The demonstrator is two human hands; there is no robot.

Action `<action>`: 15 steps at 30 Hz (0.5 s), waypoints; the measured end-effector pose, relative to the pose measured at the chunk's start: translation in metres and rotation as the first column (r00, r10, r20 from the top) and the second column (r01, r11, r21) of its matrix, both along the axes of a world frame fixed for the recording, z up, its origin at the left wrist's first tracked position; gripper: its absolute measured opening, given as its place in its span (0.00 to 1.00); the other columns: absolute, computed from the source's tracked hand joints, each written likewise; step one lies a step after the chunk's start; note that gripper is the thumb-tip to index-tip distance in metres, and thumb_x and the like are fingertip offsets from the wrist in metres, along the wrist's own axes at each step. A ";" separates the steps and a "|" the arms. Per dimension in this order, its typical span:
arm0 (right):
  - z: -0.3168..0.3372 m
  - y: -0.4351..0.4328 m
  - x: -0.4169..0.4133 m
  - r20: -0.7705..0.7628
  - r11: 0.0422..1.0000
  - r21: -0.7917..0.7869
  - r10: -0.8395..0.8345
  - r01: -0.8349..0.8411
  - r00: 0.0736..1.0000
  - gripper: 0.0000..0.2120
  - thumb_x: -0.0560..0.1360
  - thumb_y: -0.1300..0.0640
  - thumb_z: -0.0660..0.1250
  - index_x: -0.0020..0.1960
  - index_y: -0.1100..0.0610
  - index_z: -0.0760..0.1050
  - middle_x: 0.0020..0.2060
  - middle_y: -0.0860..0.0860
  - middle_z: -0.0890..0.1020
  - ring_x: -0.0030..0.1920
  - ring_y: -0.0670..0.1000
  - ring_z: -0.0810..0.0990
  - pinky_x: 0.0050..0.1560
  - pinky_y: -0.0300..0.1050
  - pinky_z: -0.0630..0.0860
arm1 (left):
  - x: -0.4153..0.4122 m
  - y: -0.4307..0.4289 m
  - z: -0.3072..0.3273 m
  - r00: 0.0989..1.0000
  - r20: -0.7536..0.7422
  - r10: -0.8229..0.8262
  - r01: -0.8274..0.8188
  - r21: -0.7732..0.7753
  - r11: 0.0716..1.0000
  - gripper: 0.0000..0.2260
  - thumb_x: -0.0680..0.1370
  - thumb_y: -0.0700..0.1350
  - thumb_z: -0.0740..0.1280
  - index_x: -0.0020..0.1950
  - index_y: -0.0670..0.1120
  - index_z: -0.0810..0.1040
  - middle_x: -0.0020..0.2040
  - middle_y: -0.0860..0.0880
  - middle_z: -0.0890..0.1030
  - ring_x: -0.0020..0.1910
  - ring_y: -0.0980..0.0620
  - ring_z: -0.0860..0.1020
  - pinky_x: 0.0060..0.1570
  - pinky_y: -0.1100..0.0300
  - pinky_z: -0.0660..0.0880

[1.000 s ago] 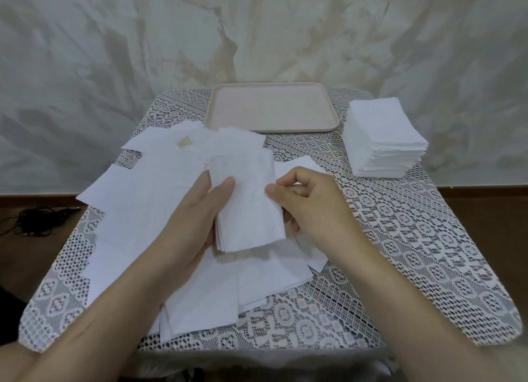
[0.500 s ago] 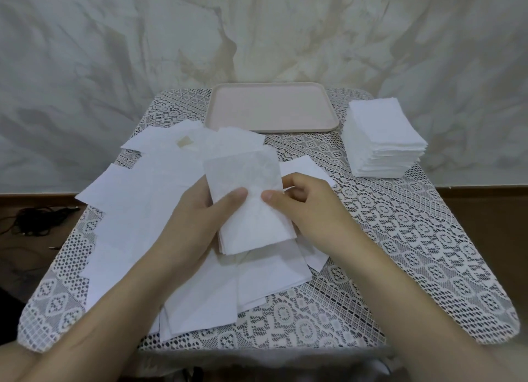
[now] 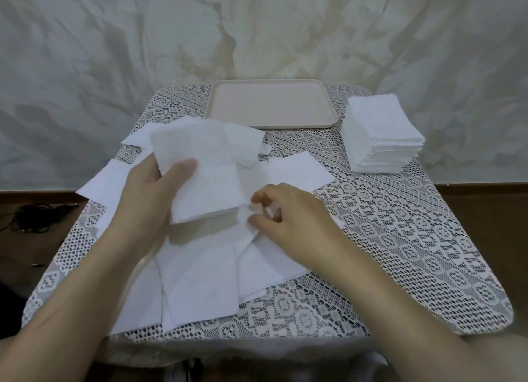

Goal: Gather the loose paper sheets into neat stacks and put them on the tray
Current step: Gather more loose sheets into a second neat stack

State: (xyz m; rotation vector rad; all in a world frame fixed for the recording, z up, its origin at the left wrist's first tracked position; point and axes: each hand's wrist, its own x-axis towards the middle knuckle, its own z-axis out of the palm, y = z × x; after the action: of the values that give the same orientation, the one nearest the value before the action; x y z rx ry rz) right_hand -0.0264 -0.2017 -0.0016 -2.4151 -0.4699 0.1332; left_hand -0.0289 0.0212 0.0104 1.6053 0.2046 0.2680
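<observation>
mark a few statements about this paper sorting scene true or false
1. The tray holds sheets. False: nothing lies on it.
2. The left hand grips a small stack of sheets. True.
3. The tall stack sits on the tray. False: it stands on the lace cloth, to the tray's right.
4. Several loose sheets lie spread on the cloth. True.
5. The right hand rests on the tall stack. False: it pinches one of the loose sheets near the small stack.
</observation>
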 end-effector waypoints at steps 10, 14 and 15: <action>0.009 0.042 0.022 -0.097 0.988 -0.157 -0.017 0.002 0.995 0.29 0.79 0.42 0.69 0.75 0.52 0.68 0.67 0.54 0.74 0.66 0.60 0.74 0.61 0.50 0.69 | 0.002 0.040 -0.006 0.995 -0.021 0.093 -0.091 0.099 0.991 0.06 0.84 0.44 0.68 0.57 0.54 0.83 0.43 0.62 0.87 0.44 0.61 0.84 0.43 0.59 0.77; 0.010 0.050 0.032 -0.134 0.990 -0.141 -0.001 -0.018 0.991 0.27 0.78 0.46 0.71 0.75 0.49 0.70 0.69 0.52 0.77 0.67 0.57 0.74 0.58 0.47 0.70 | -0.001 0.040 -0.008 0.995 -0.079 0.063 -0.063 0.011 0.998 0.09 0.82 0.47 0.69 0.61 0.53 0.84 0.54 0.53 0.88 0.56 0.47 0.85 0.57 0.46 0.81; 0.010 0.050 0.035 -0.141 0.991 -0.133 -0.004 -0.015 0.990 0.26 0.78 0.46 0.71 0.74 0.48 0.70 0.68 0.52 0.77 0.66 0.57 0.75 0.55 0.46 0.69 | -0.003 0.039 -0.007 0.995 -0.085 0.059 -0.060 -0.015 0.998 0.10 0.80 0.49 0.70 0.61 0.53 0.84 0.55 0.52 0.88 0.58 0.46 0.85 0.61 0.43 0.81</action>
State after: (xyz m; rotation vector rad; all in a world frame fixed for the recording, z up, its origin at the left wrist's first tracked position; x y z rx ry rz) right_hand 0.0087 -0.1513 0.0079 -2.5140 -0.4139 0.3454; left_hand -0.0315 0.0606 0.0033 1.5966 0.3197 0.2436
